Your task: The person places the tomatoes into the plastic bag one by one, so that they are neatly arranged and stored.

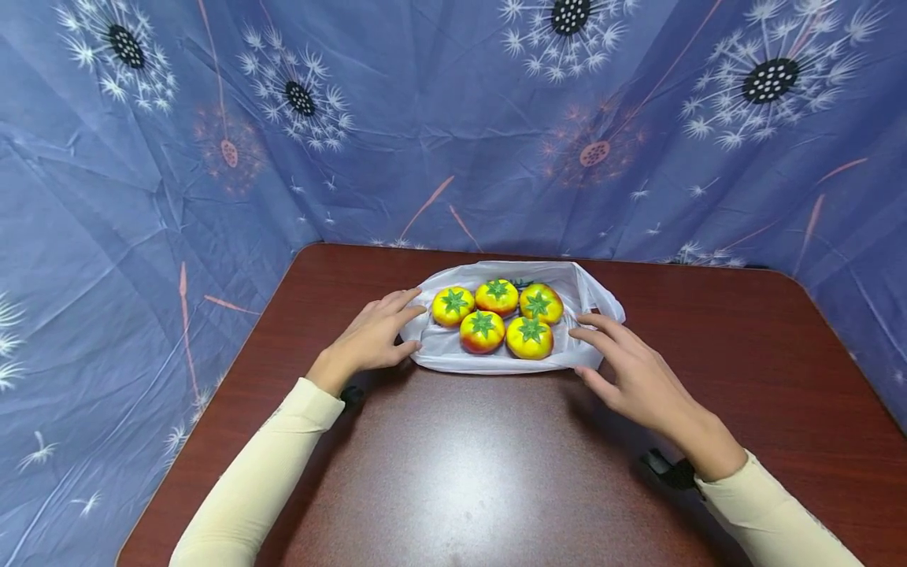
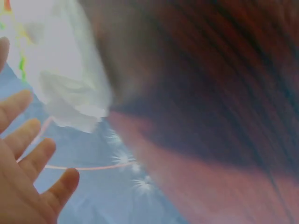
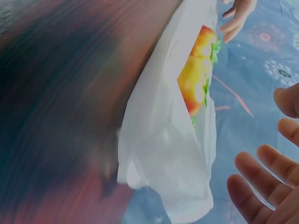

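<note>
A white plastic bag (image 1: 442,346) lies spread on the table with its mouth opened upward. Inside, several yellow-and-red fruits (image 1: 530,346), tomato-like with green star-shaped tops, sit in two rows. My left hand (image 1: 375,335) is at the bag's left end, fingers spread along its edge. At the right end, my right hand (image 1: 638,378) has its fingers extended over the rim and the thumb apart. In the right wrist view, the bag's near wall hides part of the fruits, and my right fingers (image 3: 254,186) show beside it. Neither hand grips anything.
A dark red-brown wooden table (image 1: 453,457) with rounded far corners carries the bag near its back edge. Blue cloth (image 1: 425,118) with a dandelion print hangs behind and along the left side. Black straps (image 1: 669,468) show at my wrists.
</note>
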Tool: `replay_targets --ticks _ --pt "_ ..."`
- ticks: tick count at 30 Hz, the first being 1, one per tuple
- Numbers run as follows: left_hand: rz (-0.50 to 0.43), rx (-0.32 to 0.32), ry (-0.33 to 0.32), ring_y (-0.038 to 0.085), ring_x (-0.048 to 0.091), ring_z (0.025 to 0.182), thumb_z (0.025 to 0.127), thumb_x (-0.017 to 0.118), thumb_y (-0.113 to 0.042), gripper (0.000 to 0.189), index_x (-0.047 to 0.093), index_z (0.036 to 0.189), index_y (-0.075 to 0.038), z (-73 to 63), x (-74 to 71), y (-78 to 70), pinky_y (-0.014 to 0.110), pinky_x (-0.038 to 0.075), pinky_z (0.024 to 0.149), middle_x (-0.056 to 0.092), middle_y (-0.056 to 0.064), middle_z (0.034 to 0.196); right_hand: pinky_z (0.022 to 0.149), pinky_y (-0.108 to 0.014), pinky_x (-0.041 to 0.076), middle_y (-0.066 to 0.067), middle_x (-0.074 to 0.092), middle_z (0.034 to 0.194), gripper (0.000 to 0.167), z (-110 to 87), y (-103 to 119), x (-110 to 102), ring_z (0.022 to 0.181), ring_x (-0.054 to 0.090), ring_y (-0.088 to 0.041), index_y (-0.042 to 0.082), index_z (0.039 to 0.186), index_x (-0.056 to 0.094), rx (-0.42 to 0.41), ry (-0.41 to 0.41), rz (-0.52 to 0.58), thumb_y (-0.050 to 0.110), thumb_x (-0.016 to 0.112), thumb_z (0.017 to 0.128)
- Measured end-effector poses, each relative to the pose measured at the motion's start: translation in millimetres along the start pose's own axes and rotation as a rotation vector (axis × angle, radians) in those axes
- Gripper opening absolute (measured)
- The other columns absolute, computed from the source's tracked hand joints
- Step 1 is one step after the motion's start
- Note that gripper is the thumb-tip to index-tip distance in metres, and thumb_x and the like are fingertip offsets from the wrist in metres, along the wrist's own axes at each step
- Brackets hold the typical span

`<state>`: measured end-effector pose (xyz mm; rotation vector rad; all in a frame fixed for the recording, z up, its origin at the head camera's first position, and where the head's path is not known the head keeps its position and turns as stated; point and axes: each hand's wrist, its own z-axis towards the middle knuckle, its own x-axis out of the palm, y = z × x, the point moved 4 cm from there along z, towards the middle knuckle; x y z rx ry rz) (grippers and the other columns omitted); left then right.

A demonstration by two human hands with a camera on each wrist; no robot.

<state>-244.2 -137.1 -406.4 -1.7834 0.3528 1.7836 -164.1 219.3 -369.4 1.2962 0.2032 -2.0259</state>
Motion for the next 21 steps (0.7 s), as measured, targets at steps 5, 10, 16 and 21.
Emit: replay_targets --ticks 5,10,16,21 --pt "0.041 0.053 -0.072 0.035 0.036 0.146 0.088 0.069 -0.035 0.06 0.055 0.141 -0.013 -11.0 -9.8 -21.2 0.054 0.033 0.116 0.037 0.01 0.16 0.09 -0.042 0.043 -0.009 0.058 0.135 0.054 -12.0 -2 -15 0.122 0.056 -0.028 0.011 0.126 0.064 0.02 -0.035 -0.012 0.01 0.08 0.075" --pt "0.109 0.103 -0.128 0.032 0.038 0.145 0.087 0.068 -0.036 0.059 0.055 0.141 -0.014 -17.3 -18.3 -47.7 0.051 0.031 0.116 0.038 0.008 0.159 0.085 -0.044 0.045 -0.011 0.059 0.133 0.055 -21.5 -4 -25 0.119 0.056 -0.03 0.011 0.125 0.065 0.042 -0.066 -0.037 0.008 0.081 0.072" --pt "0.186 0.058 -0.226 0.032 0.04 0.142 0.088 0.065 -0.035 0.056 0.054 0.139 -0.014 -18.4 -29.8 -64.2 0.054 0.029 0.117 0.04 0.009 0.157 0.086 -0.05 0.044 -0.015 0.058 0.132 0.054 -24.9 -8 -29 0.115 0.055 -0.036 0.008 0.124 0.064 0.052 -0.098 -0.081 0.009 0.078 0.072" --pt "0.212 0.019 -0.262 0.03 0.041 0.141 0.088 0.064 -0.035 0.057 0.053 0.14 -0.014 -18.6 -31.7 -65.7 0.056 0.029 0.116 0.042 0.009 0.156 0.092 -0.053 0.042 -0.019 0.057 0.132 0.049 -18.1 -8 -24 0.117 0.053 -0.04 0.005 0.123 0.064 0.065 -0.107 -0.108 0.011 0.076 0.075"
